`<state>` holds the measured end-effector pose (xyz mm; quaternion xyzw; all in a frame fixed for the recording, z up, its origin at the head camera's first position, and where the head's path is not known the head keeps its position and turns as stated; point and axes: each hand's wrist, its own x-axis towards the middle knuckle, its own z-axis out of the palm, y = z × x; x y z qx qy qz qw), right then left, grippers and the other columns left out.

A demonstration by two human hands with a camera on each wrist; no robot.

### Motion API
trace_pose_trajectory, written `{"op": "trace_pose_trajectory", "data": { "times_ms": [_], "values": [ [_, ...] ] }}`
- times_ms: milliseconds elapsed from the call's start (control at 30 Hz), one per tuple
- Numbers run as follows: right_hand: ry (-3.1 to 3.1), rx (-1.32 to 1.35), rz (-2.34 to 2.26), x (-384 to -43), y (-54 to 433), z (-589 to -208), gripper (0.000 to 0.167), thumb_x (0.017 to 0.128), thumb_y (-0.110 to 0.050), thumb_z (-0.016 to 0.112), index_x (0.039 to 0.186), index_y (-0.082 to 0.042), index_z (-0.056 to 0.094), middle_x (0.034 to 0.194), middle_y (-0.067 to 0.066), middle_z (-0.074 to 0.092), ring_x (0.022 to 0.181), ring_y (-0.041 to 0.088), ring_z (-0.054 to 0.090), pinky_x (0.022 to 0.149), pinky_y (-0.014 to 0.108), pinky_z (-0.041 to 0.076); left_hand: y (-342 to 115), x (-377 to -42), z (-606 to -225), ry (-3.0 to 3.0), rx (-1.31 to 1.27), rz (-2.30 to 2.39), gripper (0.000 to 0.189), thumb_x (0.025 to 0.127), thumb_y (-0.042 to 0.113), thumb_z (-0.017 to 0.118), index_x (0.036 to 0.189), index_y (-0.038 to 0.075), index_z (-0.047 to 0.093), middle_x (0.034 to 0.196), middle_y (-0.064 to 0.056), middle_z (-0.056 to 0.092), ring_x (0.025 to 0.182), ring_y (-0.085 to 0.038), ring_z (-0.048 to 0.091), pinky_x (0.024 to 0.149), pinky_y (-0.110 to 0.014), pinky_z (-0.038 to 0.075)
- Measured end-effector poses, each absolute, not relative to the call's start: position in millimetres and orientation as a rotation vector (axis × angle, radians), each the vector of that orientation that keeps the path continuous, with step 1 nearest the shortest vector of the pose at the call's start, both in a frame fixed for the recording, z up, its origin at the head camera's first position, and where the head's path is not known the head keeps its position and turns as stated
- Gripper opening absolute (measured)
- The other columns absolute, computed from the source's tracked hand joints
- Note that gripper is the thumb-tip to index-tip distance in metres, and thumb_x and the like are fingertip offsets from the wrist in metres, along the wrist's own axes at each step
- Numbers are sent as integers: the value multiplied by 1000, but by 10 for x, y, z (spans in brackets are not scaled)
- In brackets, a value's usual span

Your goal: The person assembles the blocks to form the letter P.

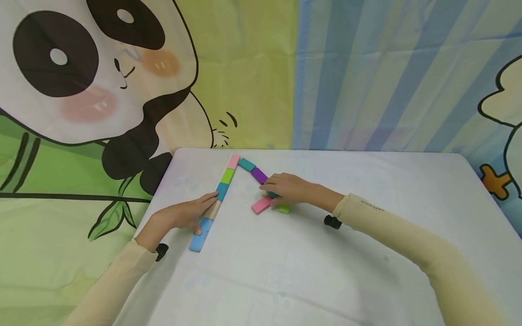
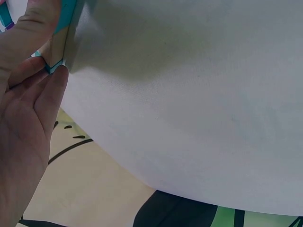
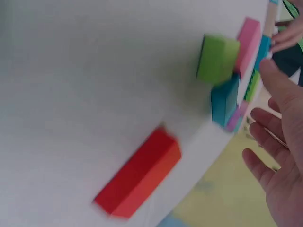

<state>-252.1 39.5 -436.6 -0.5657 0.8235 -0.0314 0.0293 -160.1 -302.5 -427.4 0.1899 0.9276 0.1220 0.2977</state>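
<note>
A straight row of coloured blocks [image 1: 222, 190] runs pink, green, teal, beige and light blue along the left of the white table. My left hand [image 1: 185, 215] rests against the row's left side, fingertips at the teal and beige blocks and thumb at the light blue one. From the row's far end, a teal block [image 1: 247, 164] and a purple block [image 1: 259, 175] slant to the right. My right hand [image 1: 291, 188], fingers loosely bent, hovers over another teal block [image 3: 225, 101], partly hiding it. Beside that lie a pink block [image 1: 261, 205] and a green block [image 1: 284, 208].
A red block [image 3: 139, 172] lies apart from the others in the right wrist view; the head view does not show it. The white table [image 1: 367, 280] ends in front of a printed panda backdrop [image 1: 244, 81]. Dark wrist cameras [image 1: 332, 221] sit under both sleeves.
</note>
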Motion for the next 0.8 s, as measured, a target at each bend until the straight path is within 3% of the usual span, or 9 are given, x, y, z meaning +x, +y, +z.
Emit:
{"op": "trace_pose_trajectory", "data": {
  "times_ms": [200, 400, 633, 800],
  "values": [
    [2665, -1474, -134, -2634, 1006, -4275, 43, 91, -16, 68, 131, -5, 59, 125, 12, 62, 115, 28, 58, 94, 40, 53, -3041, -1587, -4280, 2468, 479, 305, 115, 76, 21, 81, 157, 9, 1, 164, -14, 6, 141, -35, 37, 106, -49, 41],
    [2570, -1219, -288, -2636, 1448, -4393, 45, 88, -22, 72, 128, -5, 61, 125, 11, 60, 115, 27, 54, 94, 44, 52, -3047, -1575, -4272, 2471, 492, 290, 114, 76, 21, 81, 157, 9, 1, 164, -15, 7, 141, -37, 35, 108, -51, 39],
    [2722, -1157, -425, -2501, 1393, -4577, 34, 86, -24, 74, 112, -3, 67, 99, 7, 64, 85, 17, 55, 78, 34, 53, -3037, -1591, -4281, 2475, 497, 282, 114, 76, 21, 81, 157, 9, 1, 164, -16, 8, 138, -35, 39, 103, -49, 43],
    [2769, -1062, -560, -2384, 1102, -4397, 31, 86, -23, 74, 109, -2, 68, 97, 8, 64, 84, 20, 56, 77, 33, 53, -3036, -1623, -4309, 2480, 514, 282, 113, 77, 22, 81, 157, 10, 2, 163, -15, 9, 137, -34, 40, 102, -47, 44]
  ]
}}
